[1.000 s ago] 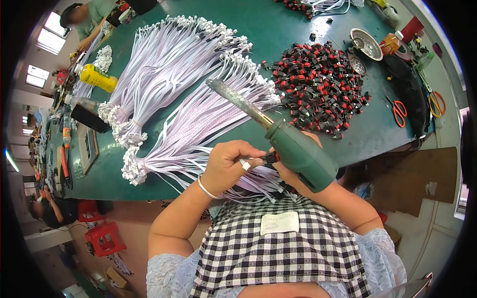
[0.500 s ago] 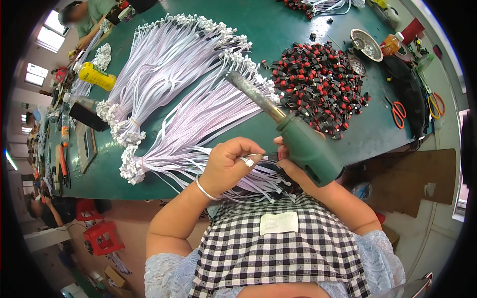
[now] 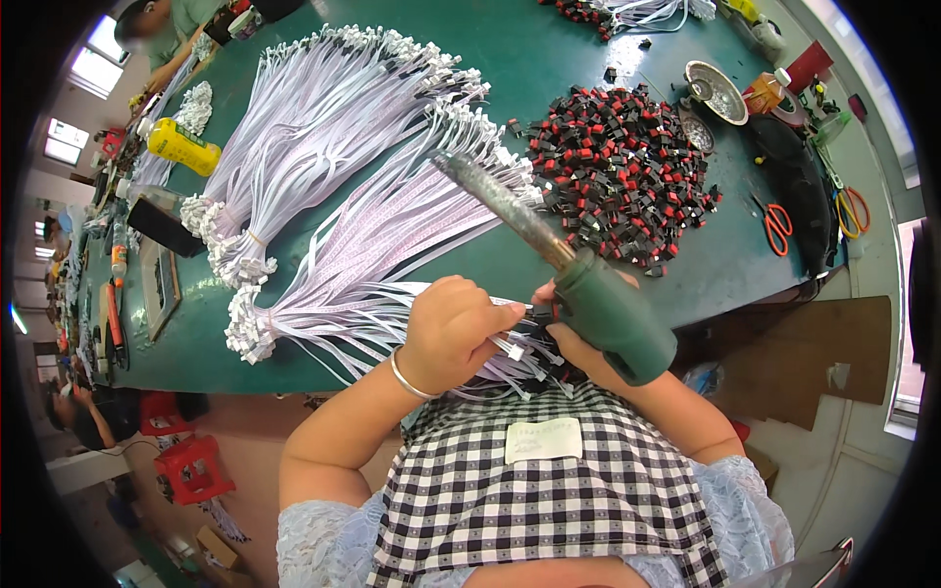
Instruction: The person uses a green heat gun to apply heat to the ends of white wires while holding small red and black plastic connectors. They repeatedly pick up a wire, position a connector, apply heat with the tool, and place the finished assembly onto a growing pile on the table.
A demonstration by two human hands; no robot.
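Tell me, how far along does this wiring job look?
Little shows as finished. In hand: the left hand pinches a white-plugged wire end, and the right hand grips a green-handled iron. Left: big bundles of pale wires and a heap of red-and-black parts on the green table.

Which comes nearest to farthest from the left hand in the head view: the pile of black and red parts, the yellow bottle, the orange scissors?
From the left hand:
1. Pile of black and red parts, up and to the right on the green table.
2. Orange scissors, farther right near the table edge.
3. Yellow bottle, far upper left.
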